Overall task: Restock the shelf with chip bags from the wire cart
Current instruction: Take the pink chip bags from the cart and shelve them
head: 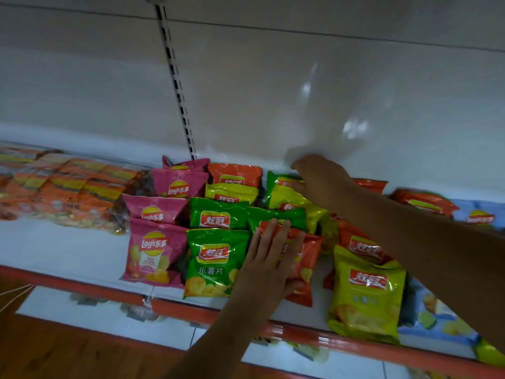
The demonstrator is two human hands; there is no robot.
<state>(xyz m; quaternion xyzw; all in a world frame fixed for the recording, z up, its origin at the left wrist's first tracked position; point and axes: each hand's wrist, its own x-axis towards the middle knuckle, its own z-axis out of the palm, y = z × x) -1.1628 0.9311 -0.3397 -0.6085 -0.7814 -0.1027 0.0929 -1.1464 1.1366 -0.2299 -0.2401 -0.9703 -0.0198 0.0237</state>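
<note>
Chip bags lie in rows on a white shelf (62, 250) with an orange front edge. My left hand (270, 258) rests flat, fingers spread, on an orange bag (308, 258) near the front. My right hand (319, 179) reaches to the back of the shelf and grips the top of a yellow bag (297, 203) lying beside a green one. Pink bags (155, 253) and green bags (216, 258) sit to the left, a yellow bag (366, 294) at the front right. The wire cart is mostly out of view.
Clear packs of orange snacks (68, 192) fill the shelf's left part. Light blue bags (434, 318) lie at the far right. A slotted upright (175, 80) runs up the white back panel. A lower shelf (103, 318) shows beneath, with wood floor at the bottom left.
</note>
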